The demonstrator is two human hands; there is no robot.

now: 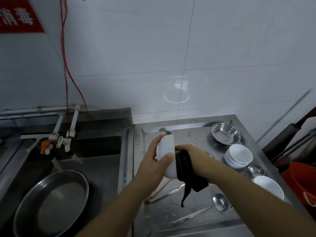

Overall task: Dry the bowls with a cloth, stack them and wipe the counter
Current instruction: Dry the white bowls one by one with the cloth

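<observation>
A white bowl (166,152) is gripped on its side by the left hand (154,162) above the counter (172,211). A dark cloth (185,165) is clutched by the right hand (193,155), pressed at the bowl's three o'clock. Stacked white bowls (238,156) sit at three o'clock.

Steel pan (51,200) in sink (102,151); ladle (220,204); orange bucket (301,182)

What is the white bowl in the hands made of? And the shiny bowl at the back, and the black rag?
The white bowl looks like glazed ceramic, maybe melamine: smooth, plain white, softly glossy. The shiny bowl looks like stainless steel: silver-grey, mirror-like reflections, thin rim. The black cloth is a soft fabric: it wraps round the right hand and hangs limp in folds.
</observation>
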